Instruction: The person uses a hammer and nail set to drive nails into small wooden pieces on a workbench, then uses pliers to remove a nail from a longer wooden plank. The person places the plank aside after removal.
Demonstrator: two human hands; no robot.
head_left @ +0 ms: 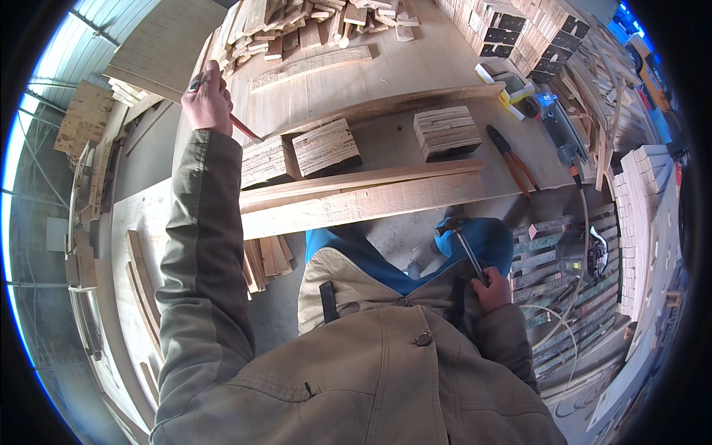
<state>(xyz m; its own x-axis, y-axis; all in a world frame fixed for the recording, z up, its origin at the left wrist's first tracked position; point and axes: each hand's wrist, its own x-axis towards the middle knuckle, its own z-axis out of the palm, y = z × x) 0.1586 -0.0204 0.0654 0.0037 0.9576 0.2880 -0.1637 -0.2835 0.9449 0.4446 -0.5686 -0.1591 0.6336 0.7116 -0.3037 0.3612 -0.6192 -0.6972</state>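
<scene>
My left hand (207, 102) is raised at the far left of the bench, its fingers closed round a red pencil (245, 128) whose point slants down to the right. Below the pencil point are two blocks of stacked wood pieces, a left block (264, 161) and a right block (326, 147). Down by my right thigh, my right hand (492, 290) grips a hammer (469, 249) by its handle, the head pointing up and away from me. Between my body and the blocks lie long wooden boards (363, 199). A third wood block (446, 131) sits farther right.
Orange-handled pliers (512, 161) and a nail gun (561, 132) with a hose lie at the bench's right. Behind the blocks runs a long strip (393, 103). Loose wood offcuts (311, 33) are heaped at the back. A slatted pallet (571, 289) stands low on the right.
</scene>
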